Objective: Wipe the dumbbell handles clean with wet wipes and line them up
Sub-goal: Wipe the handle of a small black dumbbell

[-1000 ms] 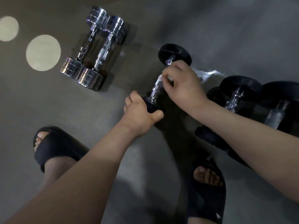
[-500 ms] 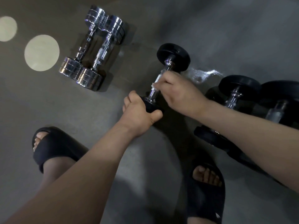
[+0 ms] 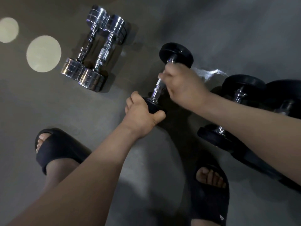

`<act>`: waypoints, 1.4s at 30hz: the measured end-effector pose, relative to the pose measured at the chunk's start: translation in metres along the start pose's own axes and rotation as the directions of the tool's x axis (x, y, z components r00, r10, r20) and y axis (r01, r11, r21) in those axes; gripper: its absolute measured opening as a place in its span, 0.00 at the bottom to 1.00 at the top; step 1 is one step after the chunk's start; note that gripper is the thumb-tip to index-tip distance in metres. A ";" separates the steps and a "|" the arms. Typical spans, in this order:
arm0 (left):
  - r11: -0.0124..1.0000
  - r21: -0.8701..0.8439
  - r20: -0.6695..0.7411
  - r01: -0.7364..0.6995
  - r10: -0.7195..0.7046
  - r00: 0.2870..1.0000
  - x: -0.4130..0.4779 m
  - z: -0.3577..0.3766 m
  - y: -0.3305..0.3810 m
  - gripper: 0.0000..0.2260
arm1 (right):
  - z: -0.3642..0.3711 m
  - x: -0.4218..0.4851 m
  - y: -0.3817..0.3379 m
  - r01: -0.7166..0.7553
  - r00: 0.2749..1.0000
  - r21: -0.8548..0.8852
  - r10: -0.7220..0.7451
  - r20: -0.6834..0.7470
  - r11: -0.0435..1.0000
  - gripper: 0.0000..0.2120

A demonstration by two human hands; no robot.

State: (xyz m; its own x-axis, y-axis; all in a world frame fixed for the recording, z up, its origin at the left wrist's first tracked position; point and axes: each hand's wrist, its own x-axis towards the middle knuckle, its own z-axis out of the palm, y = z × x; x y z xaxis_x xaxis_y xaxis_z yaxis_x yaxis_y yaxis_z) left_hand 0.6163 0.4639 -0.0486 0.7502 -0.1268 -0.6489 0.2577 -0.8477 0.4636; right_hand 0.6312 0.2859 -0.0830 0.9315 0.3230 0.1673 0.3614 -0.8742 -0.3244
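- Two hands hold the dumbbell (image 3: 176, 53), between the chrome pair (image 3: 104, 53) and the black ones (image 3: 242, 88).
- Your left hand (image 3: 141, 115) grips its near end, fingers curled.
- Your right hand (image 3: 184, 85) wraps the handle (image 3: 156, 90); blur hides any wipe.

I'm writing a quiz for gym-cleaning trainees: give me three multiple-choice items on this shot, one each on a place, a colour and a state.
1. Where do the chrome dumbbells lie?
A. Between the feet
B. Side by side, left of the black dumbbell in hand
C. On top of it

2. What colour are the sandals?
A. White
B. Black
C. Red

3. What does the left hand do?
A. Hangs free
B. Rests on chrome
C. Grips the black dumbbell's near end

Key: B, the pair lies at upper left; B, both are black; C, it clasps the end weight.
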 end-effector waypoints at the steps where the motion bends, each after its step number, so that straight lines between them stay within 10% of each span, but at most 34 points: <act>1: 1.000 0.002 0.001 0.001 -0.001 1.000 0.000 0.000 0.000 0.49 | 0.001 -0.004 -0.004 0.075 0.996 0.008 -0.075 0.038 0.997 0.09; 8: 1.000 -0.014 0.006 -0.011 0.011 1.000 0.000 0.001 -0.001 0.48 | -0.007 0.007 0.008 -0.090 0.991 -0.183 0.106 0.082 0.979 0.13; 13: 1.000 -0.013 -0.001 -0.007 0.007 1.000 0.000 0.000 0.000 0.48 | 0.001 0.008 -0.002 -0.244 0.970 -0.013 0.244 -0.013 0.970 0.05; 19: 1.000 0.004 0.004 -0.011 0.011 1.000 0.000 0.001 -0.001 0.48 | -0.008 -0.012 -0.014 0.160 0.970 0.196 -0.191 0.149 0.967 0.18; 24: 1.000 -0.006 -0.001 -0.008 0.008 1.000 0.002 0.001 -0.002 0.48 | -0.006 0.004 0.006 -0.044 0.999 0.154 0.042 0.014 0.987 0.13; 28: 1.000 -0.006 0.014 -0.005 0.005 1.000 0.001 0.000 -0.002 0.48 | -0.009 -0.012 -0.012 0.197 0.961 0.268 -0.240 0.135 0.943 0.14; 33: 1.000 -0.007 0.027 0.001 -0.001 1.000 0.003 -0.007 -0.003 0.49 | -0.006 0.001 0.001 0.013 1.000 0.228 -0.014 0.002 0.974 0.15; 37: 1.000 -0.016 0.044 0.007 -0.006 0.999 0.003 -0.010 -0.003 0.52 | -0.007 -0.011 -0.019 0.228 0.959 0.243 -0.261 0.113 0.943 0.10; 42: 0.999 -0.036 0.042 0.020 -0.018 0.999 0.012 -0.016 -0.009 0.44 | -0.007 0.010 0.008 -0.086 0.995 0.191 0.094 -0.031 0.978 0.16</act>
State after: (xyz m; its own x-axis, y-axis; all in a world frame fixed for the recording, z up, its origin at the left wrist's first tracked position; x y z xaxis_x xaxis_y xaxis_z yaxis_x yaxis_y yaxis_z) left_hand 0.6329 0.4785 -0.0508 0.7192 -0.1329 -0.6820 0.2941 -0.8310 0.4722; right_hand 0.6435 0.2798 -0.0777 0.9594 0.2282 0.1654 0.2813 -0.8135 -0.5091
